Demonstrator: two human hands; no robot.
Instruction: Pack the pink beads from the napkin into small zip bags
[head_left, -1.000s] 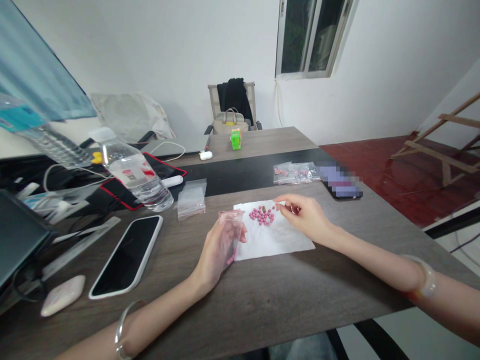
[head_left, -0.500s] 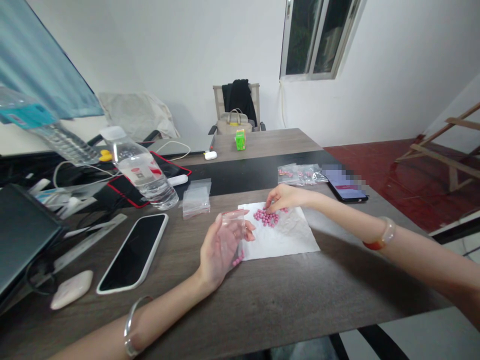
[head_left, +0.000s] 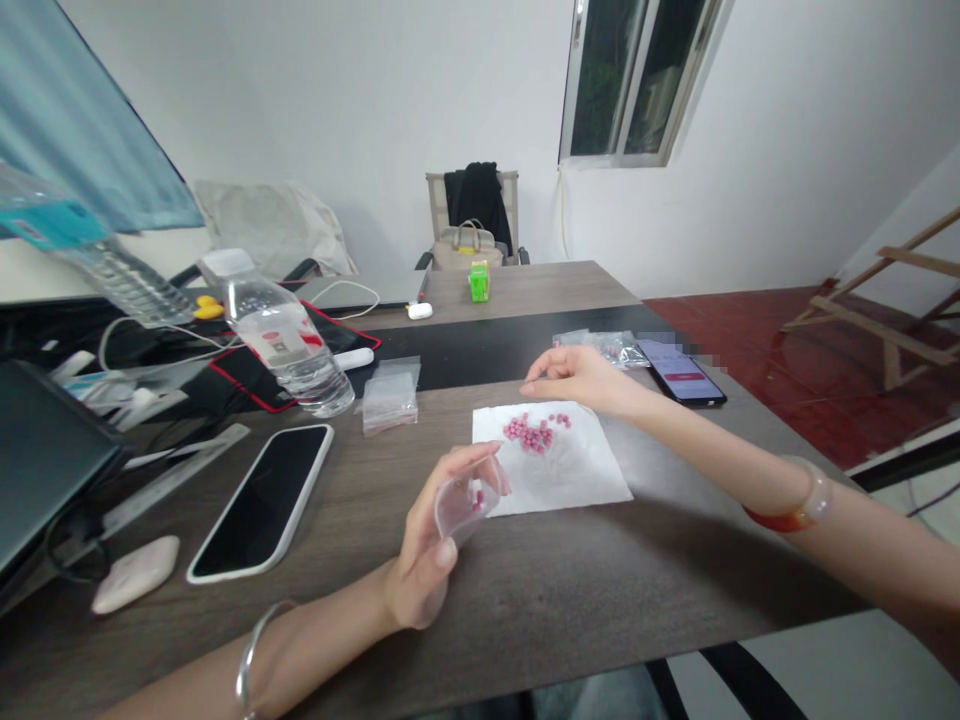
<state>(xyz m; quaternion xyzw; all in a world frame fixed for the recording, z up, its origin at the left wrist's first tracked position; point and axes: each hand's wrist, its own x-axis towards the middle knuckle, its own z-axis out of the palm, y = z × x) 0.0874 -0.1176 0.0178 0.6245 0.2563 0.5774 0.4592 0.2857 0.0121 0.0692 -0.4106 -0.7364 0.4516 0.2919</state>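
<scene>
My left hand is closed around a small clear plastic bag, its mouth gaping toward me. A few pink beads show inside it. To the right, a white sheet of paper lies on the table with a loose cluster of pink beads near its far side. My right hand hovers above the paper's far edge, clear of the beads, thumb and fingers drawn together. Whether a bead is between its fingertips is too small to make out.
Empty clear bags are stacked left of the paper. Beyond my right hand lie filled bags and a lit phone. At left are a white-edged phone, a water bottle and a laptop. A green box stands farther back.
My right hand has lifted off the bead cluster, up and away. My left hand has turned and lowered, so the bag's mouth now faces me more.
</scene>
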